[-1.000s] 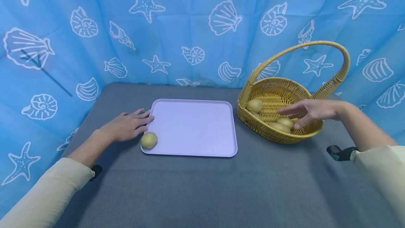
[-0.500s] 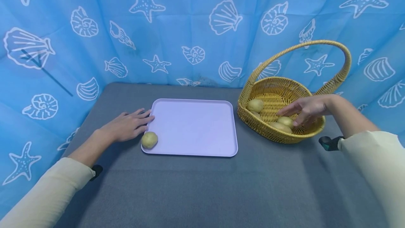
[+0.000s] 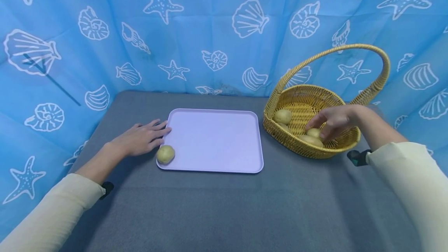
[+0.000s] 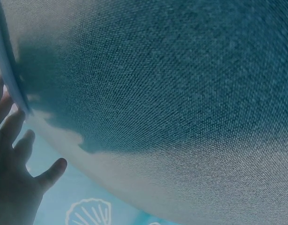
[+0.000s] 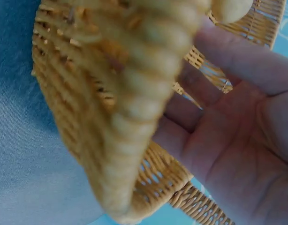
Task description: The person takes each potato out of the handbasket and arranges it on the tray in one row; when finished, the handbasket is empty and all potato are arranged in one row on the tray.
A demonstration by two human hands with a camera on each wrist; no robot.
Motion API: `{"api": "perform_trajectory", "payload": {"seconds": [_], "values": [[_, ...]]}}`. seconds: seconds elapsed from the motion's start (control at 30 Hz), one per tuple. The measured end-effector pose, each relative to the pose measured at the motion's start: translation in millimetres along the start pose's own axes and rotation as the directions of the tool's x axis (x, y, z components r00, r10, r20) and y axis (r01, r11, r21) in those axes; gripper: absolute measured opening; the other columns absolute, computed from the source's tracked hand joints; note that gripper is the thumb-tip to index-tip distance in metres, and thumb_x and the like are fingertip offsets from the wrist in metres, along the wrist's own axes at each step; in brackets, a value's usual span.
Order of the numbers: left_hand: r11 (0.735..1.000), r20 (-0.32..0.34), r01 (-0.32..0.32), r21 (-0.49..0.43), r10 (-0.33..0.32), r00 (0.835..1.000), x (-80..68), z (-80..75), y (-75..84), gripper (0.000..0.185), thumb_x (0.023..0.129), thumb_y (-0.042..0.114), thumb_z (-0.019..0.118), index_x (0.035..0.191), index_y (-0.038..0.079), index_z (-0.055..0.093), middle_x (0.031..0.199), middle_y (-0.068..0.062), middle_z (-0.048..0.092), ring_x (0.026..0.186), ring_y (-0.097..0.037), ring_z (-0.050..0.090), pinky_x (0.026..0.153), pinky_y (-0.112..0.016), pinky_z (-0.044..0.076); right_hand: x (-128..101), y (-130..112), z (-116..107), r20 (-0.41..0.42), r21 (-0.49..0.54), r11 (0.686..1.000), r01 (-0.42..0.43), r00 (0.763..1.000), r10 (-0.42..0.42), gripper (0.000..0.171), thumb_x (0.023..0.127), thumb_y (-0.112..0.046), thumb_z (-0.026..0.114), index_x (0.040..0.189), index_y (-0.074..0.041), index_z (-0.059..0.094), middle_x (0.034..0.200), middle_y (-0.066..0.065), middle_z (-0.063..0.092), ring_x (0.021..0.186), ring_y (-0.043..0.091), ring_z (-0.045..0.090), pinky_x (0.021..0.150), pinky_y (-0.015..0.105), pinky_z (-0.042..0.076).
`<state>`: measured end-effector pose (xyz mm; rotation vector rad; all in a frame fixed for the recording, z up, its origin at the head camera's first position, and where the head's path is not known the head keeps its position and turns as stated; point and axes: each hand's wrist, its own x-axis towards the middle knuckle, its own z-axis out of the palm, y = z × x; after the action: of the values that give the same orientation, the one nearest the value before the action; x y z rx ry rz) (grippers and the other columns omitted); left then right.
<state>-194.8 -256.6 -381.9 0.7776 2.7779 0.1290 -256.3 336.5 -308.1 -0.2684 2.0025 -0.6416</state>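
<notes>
My left hand [image 3: 141, 140] lies with fingers spread and straight, fingertips on the left rim of the lilac tray [image 3: 217, 139]; the left wrist view shows the same spread left hand [image 4: 17, 154]. One potato [image 3: 165, 154] sits in the tray's near left corner, just below that hand. Inside the wicker basket [image 3: 290, 143], my right hand [image 3: 337, 121] reaches down, thumb and fingers curled round a potato [image 3: 315, 132]. Beside it lies another potato [image 3: 310, 140]. In the right wrist view the basket's rim [image 5: 130, 112] hides the fingertips of my right hand [image 5: 238, 131].
At the basket's left side rests a potato [image 3: 282, 116], with another partly hidden below it. The tall arched handle [image 3: 329, 51] rises over the basket. Grey cloth [image 3: 217, 209] covers the table, and a blue curtain [image 3: 196, 30] with white shells hangs behind.
My right hand has lowered into the basket and shifted slightly left, its thumb and fingers drawing in round a potato. The left hand and the tray have stayed in place.
</notes>
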Motion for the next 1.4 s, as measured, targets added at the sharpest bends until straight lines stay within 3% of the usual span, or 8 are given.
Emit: {"api": "perform_trajectory", "payload": {"seconds": [0.23,0.43,0.6,0.7,0.8,0.93,1.17,1.4], "values": [[1.0,0.006,-0.008,0.001,0.008,1.0,2.1,1.1,0.7,0.053,0.106,0.034,0.045,0.155,0.014,0.037,0.161,-0.013,0.028,0.148,-0.042,0.019,0.109,-0.072,0.021,1.3,-1.3,1.8,-0.026,-0.009,1.0,0.002,1.0,-0.002,0.061,0.087,-0.003,0.071,0.143,0.005,0.047,0.139,0.031,0.044,0.095,0.023,0.066,0.088,0.042,0.057],[1.0,-0.001,0.002,-0.01,-0.002,1.0,2.0,1.1,3.1,0.053,0.106,0.032,0.046,0.154,0.013,0.037,0.161,-0.014,0.028,0.148,-0.042,0.019,0.11,-0.072,0.02,-6.2,-4.0,-1.0,-0.053,-0.11,0.992,0.057,0.997,-0.064,0.06,0.088,-0.011,0.073,0.141,0.004,0.049,0.136,0.031,0.049,0.108,0.026,0.062,0.091,0.042,0.055],[1.0,-0.003,0.008,-0.013,-0.008,1.0,1.3,0.0,2.5,0.053,0.106,0.032,0.045,0.155,0.013,0.036,0.161,-0.014,0.028,0.148,-0.042,0.019,0.11,-0.072,0.019,-18.0,-11.9,-2.6,-0.109,-0.206,0.973,0.107,0.985,-0.132,0.061,0.09,-0.018,0.073,0.142,0.003,0.05,0.139,0.032,0.048,0.124,0.042,0.052,0.093,0.044,0.054],[1.0,-0.001,0.003,-0.016,-0.003,1.0,1.9,0.5,1.1,0.054,0.106,0.033,0.045,0.155,0.013,0.036,0.162,-0.014,0.027,0.148,-0.042,0.018,0.11,-0.072,0.019,-25.7,-14.9,-0.2,-0.154,-0.26,0.954,0.15,0.969,-0.195,0.058,0.089,-0.022,0.073,0.14,0.0,0.053,0.138,0.026,0.052,0.127,0.045,0.048,0.096,0.049,0.051],[1.0,-0.001,0.001,-0.014,-0.001,1.0,1.8,1.0,0.8,0.054,0.106,0.033,0.045,0.155,0.013,0.036,0.161,-0.014,0.027,0.148,-0.042,0.019,0.11,-0.072,0.019,-31.8,-18.6,3.5,-0.179,-0.293,0.935,0.2,0.949,-0.259,0.055,0.088,-0.023,0.074,0.136,-0.004,0.057,0.133,0.016,0.058,0.122,0.038,0.053,0.095,0.05,0.05],[1.0,-0.004,0.001,-0.003,-0.001,1.0,1.7,1.2,0.8,0.053,0.106,0.033,0.045,0.154,0.013,0.037,0.161,-0.014,0.028,0.148,-0.043,0.02,0.11,-0.072,0.02,-36.9,-27.7,9.8,-0.189,-0.249,0.931,0.268,0.929,-0.318,0.051,0.088,-0.021,0.075,0.133,-0.006,0.058,0.125,0.012,0.061,0.111,0.031,0.057,0.09,0.043,0.05],[1.0,-0.01,-0.002,0.001,0.002,1.0,1.5,1.7,0.3,0.053,0.106,0.033,0.045,0.155,0.014,0.037,0.161,-0.014,0.028,0.148,-0.043,0.019,0.11,-0.072,0.02,-41.6,-49.5,26.4,-0.201,-0.179,0.922,0.344,0.904,-0.376,0.05,0.091,-0.014,0.073,0.136,-0.003,0.055,0.115,0.016,0.059,0.093,0.023,0.062,0.079,0.033,0.056],[1.0,0.005,0.01,-0.005,-0.01,1.0,0.6,1.0,0.8,0.053,0.106,0.033,0.045,0.155,0.014,0.036,0.162,-0.014,0.027,0.148,-0.043,0.019,0.11,-0.073,0.018,-33.7,-82.9,46.6,-0.153,-0.22,0.857,0.466,0.851,-0.502,0.051,0.088,-0.015,0.077,0.133,-0.003,0.059,0.129,0.016,0.058,0.103,0.029,0.061,0.086,0.034,0.056]]}}
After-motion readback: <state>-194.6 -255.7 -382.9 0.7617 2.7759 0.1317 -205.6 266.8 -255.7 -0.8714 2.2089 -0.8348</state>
